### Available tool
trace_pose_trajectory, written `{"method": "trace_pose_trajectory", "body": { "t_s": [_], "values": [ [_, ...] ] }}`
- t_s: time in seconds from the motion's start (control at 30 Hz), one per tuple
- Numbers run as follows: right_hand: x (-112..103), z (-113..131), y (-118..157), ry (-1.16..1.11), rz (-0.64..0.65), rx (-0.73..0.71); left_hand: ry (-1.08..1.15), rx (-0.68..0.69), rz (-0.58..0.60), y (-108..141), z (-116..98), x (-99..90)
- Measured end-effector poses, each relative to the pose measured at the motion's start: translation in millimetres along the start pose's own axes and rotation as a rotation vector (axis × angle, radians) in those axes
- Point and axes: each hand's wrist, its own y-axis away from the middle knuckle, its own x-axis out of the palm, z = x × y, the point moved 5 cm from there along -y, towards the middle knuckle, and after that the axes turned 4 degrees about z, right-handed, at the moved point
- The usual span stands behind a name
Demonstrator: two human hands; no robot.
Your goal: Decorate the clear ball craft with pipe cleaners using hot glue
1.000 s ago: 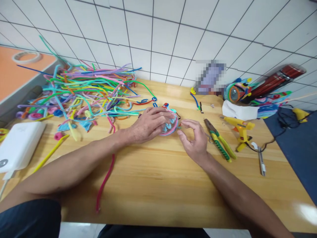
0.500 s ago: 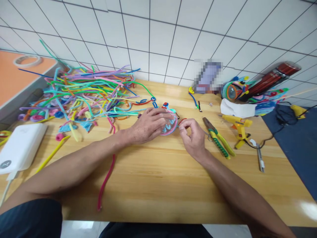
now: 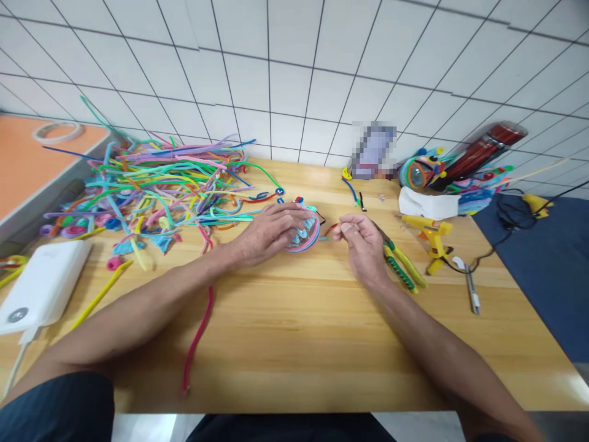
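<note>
My left hand [image 3: 271, 233] lies over the left side of a round pink and blue pipe-cleaner piece [image 3: 315, 237], its fingers close together on top of it. Light blue zigzag bits and small red and blue parts show on the piece. Just right of it, my right hand [image 3: 361, 245] is closed in a pinch, with thumb and forefinger together. A short red strip [image 3: 331, 228] shows beside those fingertips; what the pinch holds is too small to make out. Green-yellow pliers [image 3: 401, 267] lie by my right hand, partly behind it.
A heap of coloured pipe cleaners [image 3: 161, 184] covers the left back. A white power bank [image 3: 43, 285] is at the left. To the right are a yellow glue gun [image 3: 430, 233], a cutter [image 3: 472, 291] and a red flask [image 3: 483, 153]. A pink strip [image 3: 200, 337] lies in front.
The view has shifted a little. My right hand has turned, and its fingers have drawn from a loose ring into a flatter pinch, slightly further from the round piece.
</note>
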Motion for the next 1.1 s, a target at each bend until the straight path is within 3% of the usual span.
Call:
{"method": "trace_pose_trajectory", "body": {
  "t_s": [0.2, 0.4, 0.5, 0.63, 0.77, 0.97, 1.1],
  "values": [
    [4, 19, -1, -0.156, 0.069, 0.070, 0.081, -0.051, -0.125, -1, -3, -17.6],
    [18, 39, 9, -0.356, 0.250, 0.192, 0.021, -0.079, -0.249, -14, -43, -41.6],
    [25, 49, 18, -0.394, 0.327, 0.187, 0.288, -0.245, -0.188, -25, -61, -29.6],
    [30, 57, 27, -0.353, 0.374, 0.118, 0.943, -0.580, -0.050, -34, -74, 10.4],
    [28, 65, 31, -0.209, 0.405, -0.020, 1.343, -0.711, -0.143, -41, -87, 25.5],
    [17, 83, 35, -0.003, 0.439, -0.250, 1.421, -0.790, -0.142, -43, -103, 22.2],
    [4, 85, 38, 0.122, 0.415, -0.347, 1.435, -0.859, -0.125, -43, -105, 30.2]
  ]
}}
